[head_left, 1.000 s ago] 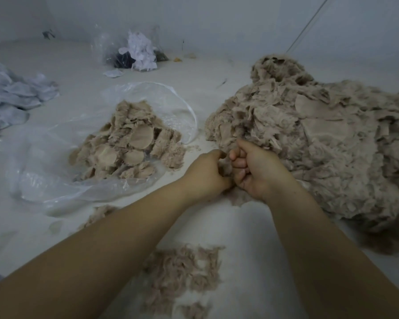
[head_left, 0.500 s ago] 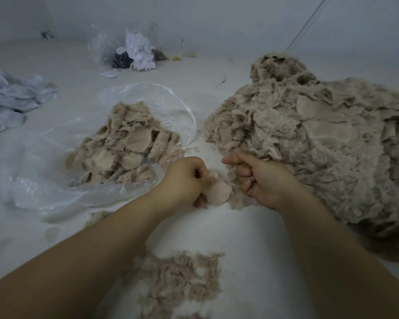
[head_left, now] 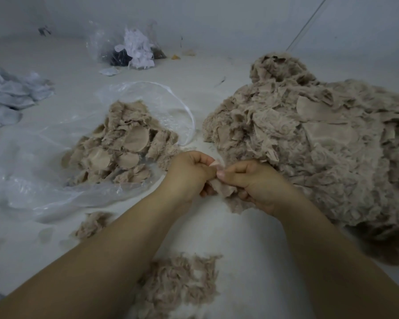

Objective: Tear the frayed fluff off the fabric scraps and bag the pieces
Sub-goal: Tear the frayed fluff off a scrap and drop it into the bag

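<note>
Both hands have come back together since half a second ago, when they were apart. Now the left hand point(head_left: 189, 173) and right hand point(head_left: 256, 183) pinch one fabric scrap point(head_left: 221, 188) between them at frame centre, fingers curled on it. Cleaned pieces point(head_left: 122, 150) lie heaped on the clear plastic bag point(head_left: 32, 176) at centre left. Torn fluff point(head_left: 182, 279) sits at lower centre. A far larger unsorted pile point(head_left: 320, 146) fills the right, so most work appears to remain.
</note>
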The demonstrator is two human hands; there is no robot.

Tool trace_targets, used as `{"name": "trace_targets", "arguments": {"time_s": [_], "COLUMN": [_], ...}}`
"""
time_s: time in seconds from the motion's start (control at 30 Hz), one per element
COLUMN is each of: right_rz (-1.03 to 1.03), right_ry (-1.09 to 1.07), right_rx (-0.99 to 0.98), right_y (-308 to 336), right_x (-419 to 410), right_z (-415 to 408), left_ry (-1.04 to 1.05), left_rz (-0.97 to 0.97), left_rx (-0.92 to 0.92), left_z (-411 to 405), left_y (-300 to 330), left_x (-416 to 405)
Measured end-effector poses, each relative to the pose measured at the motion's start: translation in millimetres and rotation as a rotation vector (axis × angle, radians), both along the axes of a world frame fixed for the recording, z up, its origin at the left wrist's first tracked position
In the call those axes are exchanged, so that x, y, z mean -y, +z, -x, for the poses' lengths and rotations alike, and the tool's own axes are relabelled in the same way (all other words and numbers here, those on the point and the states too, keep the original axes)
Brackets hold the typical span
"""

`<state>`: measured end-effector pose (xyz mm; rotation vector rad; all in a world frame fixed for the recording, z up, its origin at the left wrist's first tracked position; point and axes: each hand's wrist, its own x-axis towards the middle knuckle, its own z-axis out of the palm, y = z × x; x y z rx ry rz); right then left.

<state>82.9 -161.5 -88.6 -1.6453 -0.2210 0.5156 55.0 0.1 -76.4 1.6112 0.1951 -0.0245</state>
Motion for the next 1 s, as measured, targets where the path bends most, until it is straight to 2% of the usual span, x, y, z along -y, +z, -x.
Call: {"name": "trace_targets", "arguments": {"time_s": [0.27,0.5,0.8,0.87,0.93,1.0], "right_rz": [-0.059,0.016,-0.135,-0.161,-0.128,-0.115], "right_ry": [-0.068,0.013,-0.114,-0.118,-0.101,-0.086], "right_rx": [-0.098,-0.016,-0.143,-0.151,-0.124,-0.115], "right_y": [-0.8,3.3,-2.2,-4.0,-5.1,-5.3], "right_x": [-1.8,-3.3,-3.6,-2.9,-3.4,-4.4], "right_z": [-2.6,2.8,-1.3,-2.7,-2.7,-2.5], "left_ry": [0.149,0.022,0.164,0.095,-0.075,-0.189], "left_rz": [0.105,0.118,0.181,0.101,-0.01,-0.043], "left_rx": [0.034,0.013,0.059,0.041,-0.032,-0.085], "left_z": [1.2,5.8,9.0,11.4,17.7,23.6], "left_y": [-6.1,-2.6,-7.3,-4.3,-1.1,-0.9], "left_x": [-13.3,-10.1,-29.3,-36.9,-36.0,-29.2]}}
